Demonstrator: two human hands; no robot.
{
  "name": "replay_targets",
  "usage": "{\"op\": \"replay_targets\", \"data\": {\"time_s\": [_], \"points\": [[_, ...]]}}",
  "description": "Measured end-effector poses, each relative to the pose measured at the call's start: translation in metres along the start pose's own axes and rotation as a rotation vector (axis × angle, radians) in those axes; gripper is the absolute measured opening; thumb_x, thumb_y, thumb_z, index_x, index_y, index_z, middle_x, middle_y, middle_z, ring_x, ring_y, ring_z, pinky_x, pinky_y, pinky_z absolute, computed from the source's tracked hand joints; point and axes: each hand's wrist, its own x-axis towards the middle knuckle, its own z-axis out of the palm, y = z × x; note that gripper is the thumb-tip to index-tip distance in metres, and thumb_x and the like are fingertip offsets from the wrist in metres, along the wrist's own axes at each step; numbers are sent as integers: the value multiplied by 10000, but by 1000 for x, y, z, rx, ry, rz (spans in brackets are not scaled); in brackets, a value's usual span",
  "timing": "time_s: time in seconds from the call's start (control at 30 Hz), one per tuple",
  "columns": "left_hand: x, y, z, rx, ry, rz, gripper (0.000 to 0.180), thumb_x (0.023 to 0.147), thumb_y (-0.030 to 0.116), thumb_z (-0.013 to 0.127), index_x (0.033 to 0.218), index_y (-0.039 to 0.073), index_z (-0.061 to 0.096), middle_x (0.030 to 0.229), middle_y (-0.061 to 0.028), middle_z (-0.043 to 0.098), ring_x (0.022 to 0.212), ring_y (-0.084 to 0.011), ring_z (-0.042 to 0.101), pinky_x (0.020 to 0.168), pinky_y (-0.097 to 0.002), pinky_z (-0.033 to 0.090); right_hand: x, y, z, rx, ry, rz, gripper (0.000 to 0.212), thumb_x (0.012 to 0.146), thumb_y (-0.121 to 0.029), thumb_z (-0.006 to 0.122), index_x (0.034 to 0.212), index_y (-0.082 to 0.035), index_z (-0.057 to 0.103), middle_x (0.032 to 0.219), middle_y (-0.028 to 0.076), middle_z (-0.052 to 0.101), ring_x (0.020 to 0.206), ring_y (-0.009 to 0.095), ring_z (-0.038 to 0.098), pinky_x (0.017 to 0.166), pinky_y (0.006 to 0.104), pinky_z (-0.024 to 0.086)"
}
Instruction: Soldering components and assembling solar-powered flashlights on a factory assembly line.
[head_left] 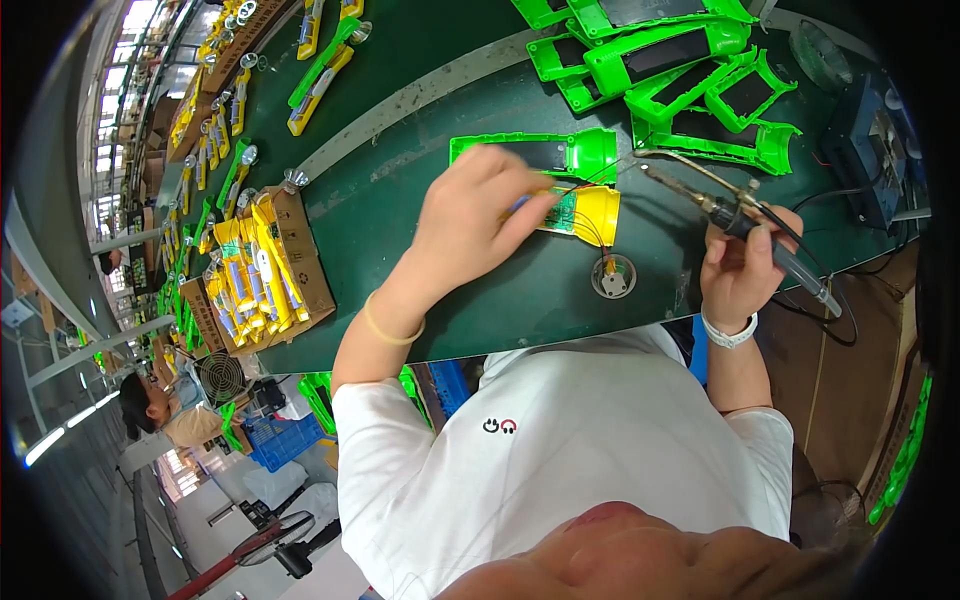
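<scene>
- The blurred left hand (475, 222) hides the left end of the yellow casing (600, 212), toward the near edge of the bench (500, 312); whether its curled fingers grip anything, I can't tell.
- The right hand (745, 268) is closed around one soldering iron (733, 220).
- One lamp head (613, 280); the piled green shells (665, 55) overlap past counting.
</scene>
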Motion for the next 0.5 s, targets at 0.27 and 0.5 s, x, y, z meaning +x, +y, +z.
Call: {"op": "replay_targets", "data": {"time_s": [0.27,0.5], "points": [[36,-3,33,-655,-27,-519,150,804,107,581,910,3,569,764,-79,570,726,-124,566,678,-239,459,16,-7,-6,26,17,-127,219,860,-209,498,966,-39,409,727,104,490,416,133,413,387,229,360],[3,4,49,8,101,-52,115,718,67,670,818,50,615,652,-78,508,608,-227,487,581,-333,399,16,-1,-13,17,25,-64,205,863,-199,493,957,-43,400,730,89,488,437,123,422,398,226,363]]}}
